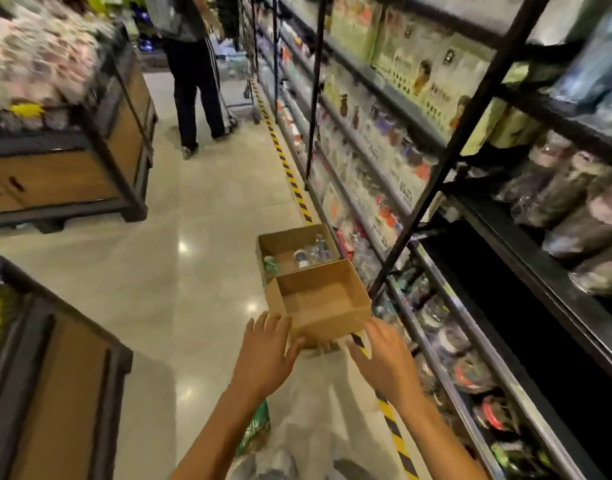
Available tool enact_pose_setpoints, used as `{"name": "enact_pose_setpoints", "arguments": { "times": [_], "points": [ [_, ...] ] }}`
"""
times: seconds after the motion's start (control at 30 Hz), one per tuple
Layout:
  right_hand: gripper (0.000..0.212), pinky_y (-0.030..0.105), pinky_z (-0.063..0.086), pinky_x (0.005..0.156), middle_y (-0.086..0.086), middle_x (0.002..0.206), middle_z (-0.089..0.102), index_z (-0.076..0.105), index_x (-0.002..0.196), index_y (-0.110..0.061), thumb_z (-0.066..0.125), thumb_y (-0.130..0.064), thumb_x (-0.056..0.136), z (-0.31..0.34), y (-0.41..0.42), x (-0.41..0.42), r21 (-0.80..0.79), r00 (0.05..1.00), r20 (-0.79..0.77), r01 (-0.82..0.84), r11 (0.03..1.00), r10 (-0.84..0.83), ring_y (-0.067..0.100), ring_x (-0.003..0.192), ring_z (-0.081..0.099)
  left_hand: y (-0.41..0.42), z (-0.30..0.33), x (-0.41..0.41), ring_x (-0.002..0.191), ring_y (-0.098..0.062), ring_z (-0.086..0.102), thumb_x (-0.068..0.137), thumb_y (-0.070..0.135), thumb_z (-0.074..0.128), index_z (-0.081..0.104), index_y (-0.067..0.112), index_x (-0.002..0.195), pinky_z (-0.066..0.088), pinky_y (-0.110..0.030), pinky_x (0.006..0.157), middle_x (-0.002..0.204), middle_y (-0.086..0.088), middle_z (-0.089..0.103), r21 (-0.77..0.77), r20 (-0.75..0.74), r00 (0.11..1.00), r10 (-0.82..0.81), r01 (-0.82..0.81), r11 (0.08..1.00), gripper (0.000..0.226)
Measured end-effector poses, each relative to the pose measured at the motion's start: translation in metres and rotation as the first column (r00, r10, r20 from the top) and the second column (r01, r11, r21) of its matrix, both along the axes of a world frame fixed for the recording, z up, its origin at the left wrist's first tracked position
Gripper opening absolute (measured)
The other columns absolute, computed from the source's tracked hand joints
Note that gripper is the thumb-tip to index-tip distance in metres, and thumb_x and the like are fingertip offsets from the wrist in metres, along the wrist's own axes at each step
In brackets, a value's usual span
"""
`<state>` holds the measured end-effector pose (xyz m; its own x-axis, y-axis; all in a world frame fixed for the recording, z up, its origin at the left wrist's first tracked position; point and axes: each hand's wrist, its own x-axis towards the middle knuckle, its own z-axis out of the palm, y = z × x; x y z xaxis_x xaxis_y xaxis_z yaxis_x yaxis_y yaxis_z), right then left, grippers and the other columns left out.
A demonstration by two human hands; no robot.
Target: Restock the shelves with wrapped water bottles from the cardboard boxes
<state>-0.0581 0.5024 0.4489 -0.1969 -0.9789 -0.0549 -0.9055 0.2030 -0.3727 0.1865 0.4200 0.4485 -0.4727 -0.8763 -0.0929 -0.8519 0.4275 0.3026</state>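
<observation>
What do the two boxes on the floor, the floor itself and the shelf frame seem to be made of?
Near box: brown cardboard, matte, with folded flaps; it looks empty. Far box: the same cardboard, with a few wrapped bottles inside, probably in clear plastic. Floor: polished stone or tile, glossy, since lamps reflect in it. Shelf frame: likely black painted metal, thin and straight.

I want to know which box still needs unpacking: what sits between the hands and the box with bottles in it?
In the head view, an empty cardboard box sits between the hands and the far box holding wrapped bottles.
</observation>
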Motion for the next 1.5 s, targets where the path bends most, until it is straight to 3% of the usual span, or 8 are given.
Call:
{"name": "enact_pose_setpoints", "arguments": {
  "times": [0.13, 0.37, 0.5, 0.63, 0.73, 0.87, 1.33, 1.5],
  "points": [
    [0.049, 0.033, 0.048, 0.095, -0.012, 0.126, 0.062, 0.058, 0.133, -0.038, 0.039, -0.068, 0.099, 0.003, -0.056, 0.021, 0.04, 0.999, 0.032, -0.002, 0.999, 0.001, 0.016, 0.114, 0.059, -0.057, -0.006, 0.011, 0.151, -0.031, 0.032, 0.105, 0.062, 0.027, 0.04, 0.026, 0.155, 0.021, -0.049, 0.126, 0.161, -0.004, 0.042, 0.094, 0.011, 0.999, 0.044, -0.045, 0.995, 0.063],
    [0.078, 0.037, 0.046, 0.103, -0.004, 0.141, 0.06, 0.055, 0.143, -0.024, 0.027, -0.079, 0.096, -0.018, -0.181, 0.023, 0.167, 0.999, 0.051, -0.024, 0.986, 0.016, 0.021, 0.128, 0.057, -0.182, -0.029, 0.014, 0.154, -0.032, 0.027, 0.107, 0.059, 0.032, 0.036, 0.023, 0.158, 0.018, -0.046, 0.127, 0.163, -0.007, 0.038, 0.158, 0.027, 0.999, 0.046, -0.049, 0.986, 0.063],
    [0.06, 0.034, 0.035, 0.115, -0.002, 0.155, 0.049, 0.044, 0.154, -0.026, 0.053, -0.047, 0.098, -0.036, -0.278, 0.014, 0.282, 0.997, 0.083, -0.033, 0.959, 0.01, 0.02, 0.142, 0.046, -0.27, -0.039, 0.008, 0.152, -0.031, 0.03, 0.108, 0.058, 0.03, 0.036, 0.022, 0.158, 0.021, -0.042, 0.126, 0.161, -0.007, 0.041, 0.188, 0.035, 0.998, 0.058, -0.064, 0.98, 0.062],
    [0.085, 0.04, 0.03, 0.121, 0.002, 0.16, 0.043, 0.041, 0.157, -0.024, 0.023, -0.066, 0.086, -0.041, -0.378, 0.017, 0.355, 0.989, 0.146, -0.042, 0.934, -0.011, 0.024, 0.149, 0.038, -0.355, -0.054, 0.002, 0.146, -0.029, 0.038, 0.109, 0.053, 0.034, 0.041, 0.018, 0.156, 0.027, -0.04, 0.122, 0.155, -0.007, 0.048, 0.253, 0.059, 0.996, 0.062, -0.075, 0.964, 0.059],
    [0.063, 0.042, 0.037, 0.115, 0.006, 0.153, 0.051, 0.05, 0.151, -0.021, 0.051, -0.055, 0.098, -0.044, -0.438, 0.013, 0.369, 0.973, 0.198, 0.039, 0.929, -0.119, 0.031, 0.141, 0.047, -0.403, -0.065, -0.008, 0.149, -0.028, 0.036, 0.109, 0.054, 0.033, 0.039, 0.02, 0.157, 0.027, -0.04, 0.123, 0.158, -0.005, 0.044, 0.299, 0.073, 0.994, 0.075, -0.094, 0.95, 0.059],
    [0.066, 0.043, 0.046, 0.112, -0.003, 0.149, 0.056, 0.051, 0.148, -0.028, 0.048, -0.068, 0.096, -0.09, -0.52, -0.009, 0.446, 0.954, 0.239, 0.056, 0.894, -0.179, 0.022, 0.137, 0.053, -0.478, -0.107, -0.029, 0.146, -0.026, 0.038, 0.108, 0.054, 0.034, 0.039, 0.02, 0.156, 0.033, -0.038, 0.119, 0.158, -0.005, 0.044, 0.411, 0.062, 0.993, 0.098, -0.115, 0.904, 0.059],
    [0.054, 0.043, 0.047, 0.105, 0.004, 0.147, 0.056, 0.044, 0.153, -0.024, 0.056, -0.045, 0.104, -0.339, -0.762, -0.071, 0.713, 0.807, 0.307, 0.156, 0.684, -0.504, 0.028, 0.135, 0.053, -0.716, -0.387, -0.107, 0.113, -0.029, 0.061, 0.102, 0.051, 0.05, 0.054, 0.017, 0.134, 0.052, -0.043, 0.099, 0.127, -0.011, 0.061, 0.789, 0.114, 0.953, 0.281, -0.258, 0.558, 0.047],
    [0.066, 0.042, 0.045, 0.107, 0.011, 0.152, 0.053, 0.038, 0.157, -0.017, 0.058, -0.048, 0.103, -0.509, -0.825, -0.09, 0.732, 0.825, 0.267, 0.162, 0.661, -0.498, 0.035, 0.136, 0.052, -0.761, -0.527, -0.147, 0.102, -0.029, 0.065, 0.099, 0.036, 0.061, 0.061, 0.01, 0.119, 0.055, -0.037, 0.089, 0.114, -0.007, 0.067, 0.857, 0.182, 0.778, 0.601, -0.425, 0.291, 0.032]
  ]
}}
